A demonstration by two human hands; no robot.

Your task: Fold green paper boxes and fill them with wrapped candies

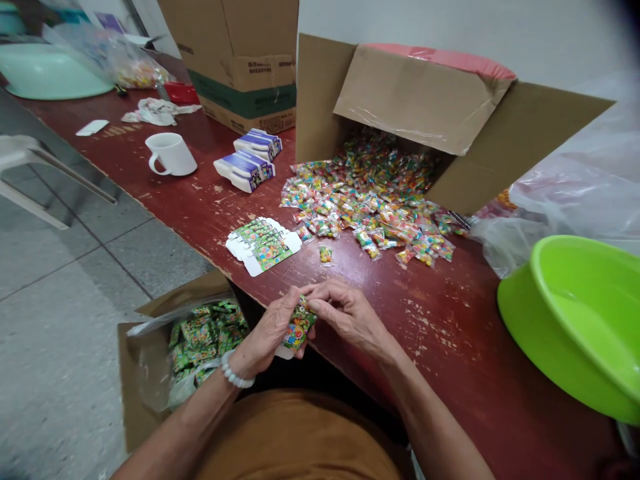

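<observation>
The small printed box (299, 327) is located in front of the person's body, at the near edge of the red worktop (440, 347). The left hand (265, 333) holds the box from its left side: the thumb lies along the upper left edge, and fingertips show at the opposite edge, so the fingers are clamped on the box. A white flap extends from the lower end of the box, below the left hand.

The right hand (353, 317) is positioned at the upper end of the box. Its thumb touches the upper right corner, and its forefinger is bent across the top end, close to the left thumb. The other fingers are folded; whether the right fingers pinch the box cannot be told.

A fanned stack of flat boxes (273, 250) lies on the worktop beyond the left hand. One candy packet (326, 255) lies apart beyond the right hand. Behind it, a heap of candy packets (370, 207) spreads from the mouth of an open carton (400, 100). A green basin (555, 327) stands to the right. At lower left, below worktop level, a second carton (127, 380) contains green printed packs (205, 333).
</observation>
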